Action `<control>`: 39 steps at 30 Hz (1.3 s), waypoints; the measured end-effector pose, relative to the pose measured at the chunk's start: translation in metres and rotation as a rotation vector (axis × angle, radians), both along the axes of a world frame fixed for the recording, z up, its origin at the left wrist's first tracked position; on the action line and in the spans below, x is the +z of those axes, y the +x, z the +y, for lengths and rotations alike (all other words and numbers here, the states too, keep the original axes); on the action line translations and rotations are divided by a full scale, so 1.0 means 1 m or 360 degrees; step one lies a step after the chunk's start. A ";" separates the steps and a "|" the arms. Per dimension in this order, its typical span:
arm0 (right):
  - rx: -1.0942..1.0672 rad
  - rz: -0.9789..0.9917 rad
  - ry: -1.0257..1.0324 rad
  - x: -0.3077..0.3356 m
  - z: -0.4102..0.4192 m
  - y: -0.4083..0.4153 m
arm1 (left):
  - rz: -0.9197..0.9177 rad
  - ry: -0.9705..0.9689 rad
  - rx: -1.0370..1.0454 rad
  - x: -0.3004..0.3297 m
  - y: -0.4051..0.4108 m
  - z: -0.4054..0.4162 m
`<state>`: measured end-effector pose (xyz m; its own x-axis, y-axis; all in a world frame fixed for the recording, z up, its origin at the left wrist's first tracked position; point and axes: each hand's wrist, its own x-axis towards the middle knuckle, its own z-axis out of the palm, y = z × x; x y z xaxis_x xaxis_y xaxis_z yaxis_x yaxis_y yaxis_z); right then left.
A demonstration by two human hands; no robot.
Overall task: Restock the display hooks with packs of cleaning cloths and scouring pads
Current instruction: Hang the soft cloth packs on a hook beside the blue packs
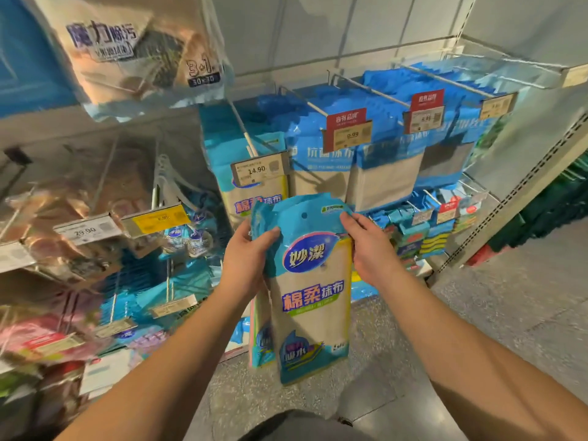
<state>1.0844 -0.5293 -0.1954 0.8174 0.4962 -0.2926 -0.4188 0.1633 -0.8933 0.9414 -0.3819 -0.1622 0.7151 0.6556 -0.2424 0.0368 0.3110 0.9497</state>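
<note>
The left-hand shelves (pixel 63 249) are smeared by blur, their packs unreadable; the price tag (pixel 352 135) under the red label is too soft to read surely; a second pack (pixel 259 342) hides mostly behind the front cloth pack (pixel 310 297); both forearms run off the bottom edge.

Held pack (pixel 310 291): blue top with white oval logo, beige body, blue lettering, yellow edge at right. Hung packs (pixel 385 167) behind: blue headers over grey-beige panels. Price tags: one white (pixel 258 170), one yellow (pixel 160 218), two red-topped (pixel 346 128) (print blurred). Upper-left bag (pixel 127 49): clear, tan contents, dark blue characters. Floor (pixel 509 300): speckled grey.
</note>
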 end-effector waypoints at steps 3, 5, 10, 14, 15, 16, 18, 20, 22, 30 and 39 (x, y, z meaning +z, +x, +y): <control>0.0060 0.0025 0.0016 -0.002 0.004 0.010 | 0.0058 0.0091 0.0069 -0.008 -0.003 0.000; 0.0082 0.0035 0.0020 -0.006 0.002 0.021 | 0.0207 0.0340 0.0149 -0.012 -0.005 0.001; 0.0055 -0.0106 -0.0055 0.002 -0.012 0.054 | 0.0514 0.0704 0.0349 -0.012 -0.018 0.012; 0.0088 -0.0254 -0.0082 0.011 -0.023 0.080 | 0.0528 0.0689 0.0319 -0.021 -0.033 0.027; 0.0095 -0.0279 -0.0094 0.012 -0.023 0.085 | 0.0542 0.0701 0.0302 -0.023 -0.036 0.028; 0.0103 -0.0293 -0.0099 0.012 -0.022 0.088 | 0.0561 0.0734 0.0288 -0.020 -0.038 0.026; 0.0149 -0.0300 -0.0097 0.011 -0.020 0.096 | 0.0618 0.0775 0.0233 -0.020 -0.043 0.026; 0.0203 -0.0264 -0.0079 0.008 -0.016 0.101 | 0.0680 0.0860 0.0135 -0.021 -0.045 0.024; 0.0253 -0.0218 -0.0061 0.008 -0.008 0.101 | 0.0708 0.0920 0.0023 -0.019 -0.045 0.022; 0.0554 -0.0307 -0.0144 0.027 0.042 0.089 | 0.0482 0.1076 -0.0299 0.001 -0.019 0.035; 0.0657 -0.0337 -0.0044 0.008 0.083 0.102 | 0.0446 0.1404 -0.0507 0.013 0.002 0.067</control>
